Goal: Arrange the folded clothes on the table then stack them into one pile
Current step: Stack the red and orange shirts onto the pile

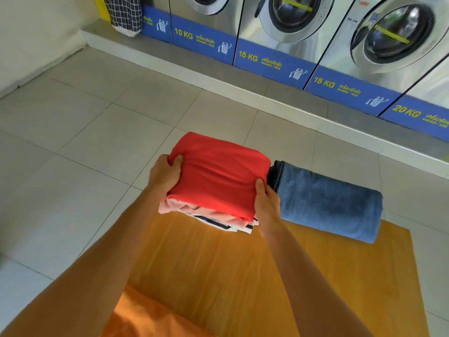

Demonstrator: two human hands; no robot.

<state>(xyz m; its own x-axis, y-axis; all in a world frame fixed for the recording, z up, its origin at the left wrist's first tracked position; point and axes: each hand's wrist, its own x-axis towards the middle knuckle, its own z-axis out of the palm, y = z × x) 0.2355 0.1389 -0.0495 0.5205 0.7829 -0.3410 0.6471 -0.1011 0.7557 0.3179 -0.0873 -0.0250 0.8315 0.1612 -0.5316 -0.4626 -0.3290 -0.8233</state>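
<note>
A folded red shirt (218, 173) tops a small pile at the far edge of the wooden table (315, 276). Under it show a pink garment (175, 206) and a white one with dark stripes (223, 224). My left hand (165, 177) grips the pile's left side, thumb on the red shirt. My right hand (266, 205) grips its right side, thumb on top. Whether the pile rests on the table or is lifted I cannot tell. Folded blue jeans (325, 203) lie just right of the pile. An orange garment (145, 317) lies at the table's near edge.
Beyond the table is a tiled floor (97, 142). A row of steel washing machines (291, 20) on a raised grey plinth runs along the back. A checked laundry bag (124, 14) stands at the far left.
</note>
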